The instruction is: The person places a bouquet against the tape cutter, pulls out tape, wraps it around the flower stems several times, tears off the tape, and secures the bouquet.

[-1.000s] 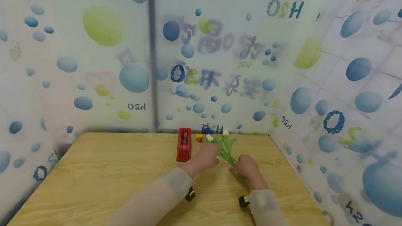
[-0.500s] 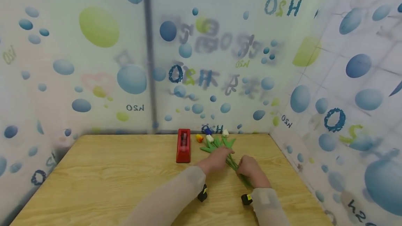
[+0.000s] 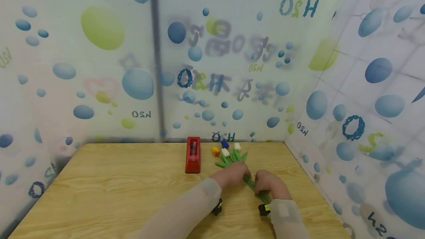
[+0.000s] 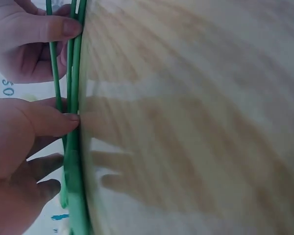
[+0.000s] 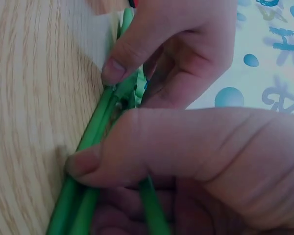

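A small bunch of tulips [image 3: 225, 152] lies slanted on the table, with white, blue and orange-yellow heads at the far end and green leaves below them. Just under the leaves my left hand [image 3: 234, 173] holds the stems; in the left wrist view its thumb and forefinger pinch the green stems [image 4: 74, 58]. Closer to me my right hand [image 3: 269, 184] grips the lower stems. The right wrist view has its thumb [image 5: 88, 164] pressed over two stems, while another stem passes across its fingers. Both hands partly cover the stems.
A red object [image 3: 193, 156] with a dark recess, resembling a tape dispenser, stands left of the flowers. The wooden table [image 3: 126, 187] meets patterned curtain-like walls [image 3: 109, 69] at its back and right side. Black wrist cameras [image 3: 264, 210] sit under the sleeves.
My left hand has moved right and down from near the flower heads to the stems. The bunch has slid a little toward me, and my right hand has shifted slightly nearer and to the right.
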### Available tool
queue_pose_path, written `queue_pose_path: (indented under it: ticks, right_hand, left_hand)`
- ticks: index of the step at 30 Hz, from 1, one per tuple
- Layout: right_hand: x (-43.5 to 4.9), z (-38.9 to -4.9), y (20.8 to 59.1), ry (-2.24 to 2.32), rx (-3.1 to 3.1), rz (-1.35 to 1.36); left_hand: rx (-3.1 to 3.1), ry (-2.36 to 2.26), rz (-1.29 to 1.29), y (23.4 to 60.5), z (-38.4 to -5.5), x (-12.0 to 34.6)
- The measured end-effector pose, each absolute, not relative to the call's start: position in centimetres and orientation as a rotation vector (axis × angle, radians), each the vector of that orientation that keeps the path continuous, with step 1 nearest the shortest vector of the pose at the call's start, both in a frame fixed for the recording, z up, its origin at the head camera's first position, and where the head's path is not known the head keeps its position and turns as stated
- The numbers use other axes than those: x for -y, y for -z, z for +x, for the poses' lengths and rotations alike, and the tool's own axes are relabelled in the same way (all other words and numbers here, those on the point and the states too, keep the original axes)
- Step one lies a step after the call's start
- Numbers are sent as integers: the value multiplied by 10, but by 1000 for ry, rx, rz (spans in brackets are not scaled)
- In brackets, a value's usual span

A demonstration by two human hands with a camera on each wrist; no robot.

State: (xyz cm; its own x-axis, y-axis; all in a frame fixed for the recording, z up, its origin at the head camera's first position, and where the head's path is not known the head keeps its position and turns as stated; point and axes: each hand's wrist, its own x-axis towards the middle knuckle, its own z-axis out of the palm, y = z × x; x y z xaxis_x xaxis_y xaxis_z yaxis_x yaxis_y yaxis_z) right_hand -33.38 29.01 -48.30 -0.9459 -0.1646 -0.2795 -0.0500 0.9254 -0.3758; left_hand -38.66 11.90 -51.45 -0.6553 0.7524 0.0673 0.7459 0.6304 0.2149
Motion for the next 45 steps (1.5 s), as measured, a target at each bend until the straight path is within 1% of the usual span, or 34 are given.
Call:
queue_pose_path:
  ticks: [13, 19, 21, 27, 34, 39, 45]
  right_hand:
    - [-292, -333, 482, 460, -2758, -163]
    - [-289, -331, 480, 443, -2752, -177]
    - [-288, -330, 478, 424, -2752, -179]
    - [-285, -328, 476, 428, -2747, -165]
    - [-288, -329, 485, 466, -2726, -152]
    - [-292, -328, 483, 524, -2705, -134]
    - [-301, -328, 472, 745, -2571, -354]
  left_hand:
    - [-2886, 4, 1340, 513, -377, -126]
    - [-2924, 334, 1474, 516, -372, -132]
    - [-2924, 385, 1480, 516, -370, -134]
    - [-2889, 442, 1391, 513, -364, -139]
    - [-2889, 439, 1342, 512, -365, -137]
    - [-2903, 449, 1358, 503, -361, -133]
    - [-2998, 466, 1373, 481, -350, -129]
